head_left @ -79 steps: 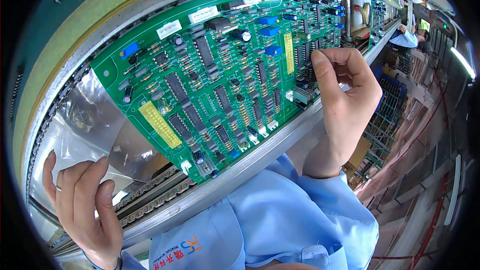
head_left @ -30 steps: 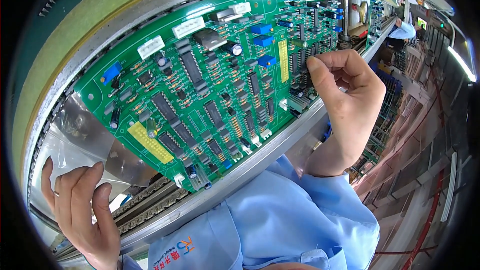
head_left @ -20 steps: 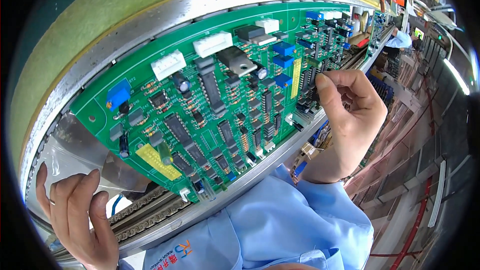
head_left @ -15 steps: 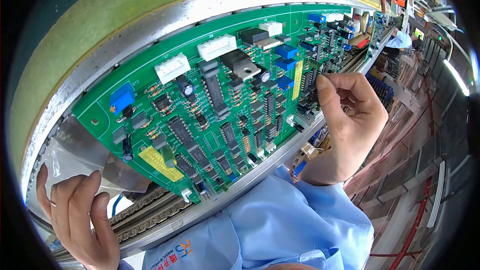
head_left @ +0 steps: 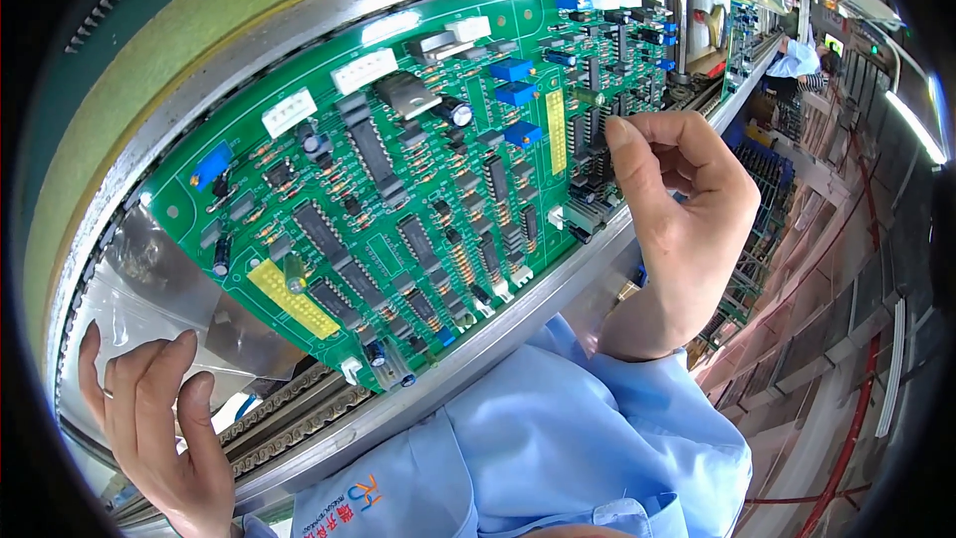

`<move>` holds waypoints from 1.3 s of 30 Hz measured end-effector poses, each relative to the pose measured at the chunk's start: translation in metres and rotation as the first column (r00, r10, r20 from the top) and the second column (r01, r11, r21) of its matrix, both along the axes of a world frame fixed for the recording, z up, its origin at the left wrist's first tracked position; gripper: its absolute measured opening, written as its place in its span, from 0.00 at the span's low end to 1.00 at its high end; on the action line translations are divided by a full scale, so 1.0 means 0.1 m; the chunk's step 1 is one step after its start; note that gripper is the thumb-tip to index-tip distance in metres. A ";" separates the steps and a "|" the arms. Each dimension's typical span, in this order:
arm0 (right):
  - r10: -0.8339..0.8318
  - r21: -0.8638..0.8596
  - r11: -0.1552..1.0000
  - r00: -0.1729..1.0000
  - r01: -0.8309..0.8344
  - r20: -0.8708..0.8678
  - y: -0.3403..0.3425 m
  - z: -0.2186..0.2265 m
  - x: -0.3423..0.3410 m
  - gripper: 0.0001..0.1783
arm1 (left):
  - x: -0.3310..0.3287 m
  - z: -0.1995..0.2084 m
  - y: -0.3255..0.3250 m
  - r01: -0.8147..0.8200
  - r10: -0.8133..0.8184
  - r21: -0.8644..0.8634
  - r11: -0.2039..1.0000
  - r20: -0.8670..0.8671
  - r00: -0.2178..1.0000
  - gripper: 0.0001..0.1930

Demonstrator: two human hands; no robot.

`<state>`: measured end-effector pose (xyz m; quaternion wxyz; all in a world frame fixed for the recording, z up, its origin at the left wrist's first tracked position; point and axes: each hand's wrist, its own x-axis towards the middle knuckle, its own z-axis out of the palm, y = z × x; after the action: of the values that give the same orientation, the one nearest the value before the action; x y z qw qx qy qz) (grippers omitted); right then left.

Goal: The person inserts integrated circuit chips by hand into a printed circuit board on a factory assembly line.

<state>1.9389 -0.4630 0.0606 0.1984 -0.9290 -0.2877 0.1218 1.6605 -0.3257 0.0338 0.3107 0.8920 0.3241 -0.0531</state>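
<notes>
Fingers of the right hand pinch the circuit board's right end; its length runs leftward toward the left hand, fingers grasping a silvery bag.

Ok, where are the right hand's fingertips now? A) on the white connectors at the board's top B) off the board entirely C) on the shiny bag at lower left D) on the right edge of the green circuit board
D: the right hand has its fingertips pinched at the right edge of the green circuit board.
</notes>
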 end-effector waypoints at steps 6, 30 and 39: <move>0.013 -0.003 1.000 0.999 -0.013 0.034 0.00 -0.05 0.01 0.06 | 0.00 -0.02 0.01 -0.010 0.009 -0.031 0.999 -0.021 1.000 0.08; 0.034 0.082 0.996 0.989 -0.046 0.143 -0.03 -0.14 -0.03 0.05 | -0.02 -0.05 0.02 -0.003 0.002 -0.050 0.999 -0.027 1.000 0.10; -0.010 0.073 0.997 0.990 0.000 0.141 -0.02 -0.14 0.04 0.05 | -0.03 -0.06 0.03 0.001 -0.004 -0.069 0.998 -0.034 0.999 0.11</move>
<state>1.9425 -0.4652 0.0470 0.2119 -0.9280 -0.3030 0.0448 1.6571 -0.3228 0.0278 0.3357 0.8801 0.3262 -0.0798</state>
